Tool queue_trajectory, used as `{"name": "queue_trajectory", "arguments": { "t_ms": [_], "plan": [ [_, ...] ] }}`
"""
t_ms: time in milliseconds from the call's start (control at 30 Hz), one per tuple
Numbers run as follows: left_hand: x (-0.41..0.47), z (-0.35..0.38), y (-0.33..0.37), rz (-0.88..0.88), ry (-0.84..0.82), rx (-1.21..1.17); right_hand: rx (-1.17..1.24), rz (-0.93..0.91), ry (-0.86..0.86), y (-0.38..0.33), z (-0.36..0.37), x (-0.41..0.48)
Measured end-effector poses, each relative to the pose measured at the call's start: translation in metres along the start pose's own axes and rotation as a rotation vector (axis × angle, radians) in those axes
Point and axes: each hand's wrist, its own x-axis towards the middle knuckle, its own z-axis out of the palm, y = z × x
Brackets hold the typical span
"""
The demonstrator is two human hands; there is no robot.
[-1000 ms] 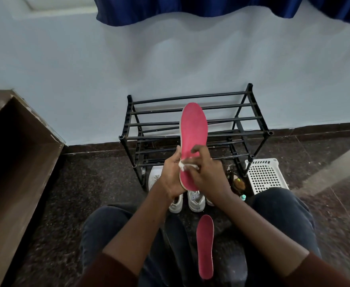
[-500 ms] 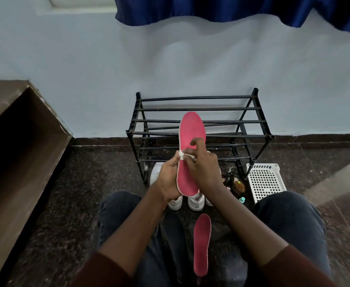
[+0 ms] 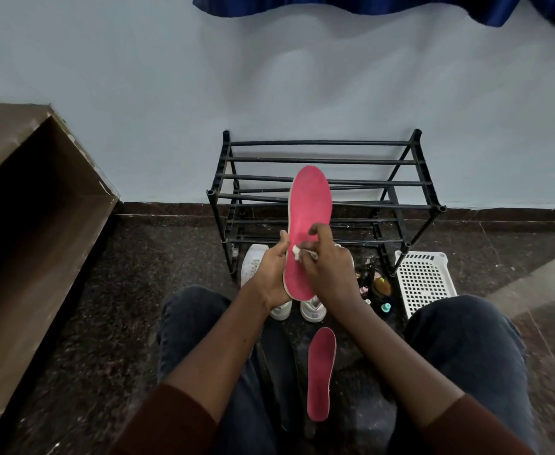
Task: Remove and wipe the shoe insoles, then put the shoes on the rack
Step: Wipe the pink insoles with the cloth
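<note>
Speckled dark floor point(image 3: 145, 290) below pale wall point(image 3: 138, 93), black rack point(image 3: 410, 182) against it.

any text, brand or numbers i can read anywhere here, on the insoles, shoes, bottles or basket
None can be read.
Held pink insole: no print shows.
Pink insole on the floor: no print shows.
White shoes: no logo or lettering can be made out.
Small bottles by the rack: any labels are too small and blurred to read.
White basket: only a grid of holes.
</note>
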Motion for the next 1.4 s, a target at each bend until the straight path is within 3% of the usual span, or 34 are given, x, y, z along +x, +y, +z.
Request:
{"name": "queue_trajectory", "arguments": {
  "t_ms": [300,533,867,1033,1300,1400],
  "plan": [
    [0.003,-0.007,0.008,0.053,0.006,0.001,0.002,-0.156,-0.212,0.012,-0.002,-0.031],
    [0.006,-0.008,0.005,0.026,0.058,0.075,-0.022,-0.092,-0.082,0.001,0.003,-0.009],
    [0.005,-0.013,0.007,0.023,0.042,0.074,-0.038,-0.147,-0.179,0.007,-0.008,-0.017],
    [0.004,-0.008,0.003,0.043,0.082,0.059,-0.005,-0.015,-0.086,-0.002,-0.004,-0.001],
    [0.003,-0.011,0.008,0.030,0.013,0.041,0.122,0.019,-0.253,0.010,-0.004,-0.030],
    [0.002,-0.008,0.010,0.058,0.020,0.021,0.286,0.191,-0.097,0.014,-0.017,-0.014]
  ]
}}
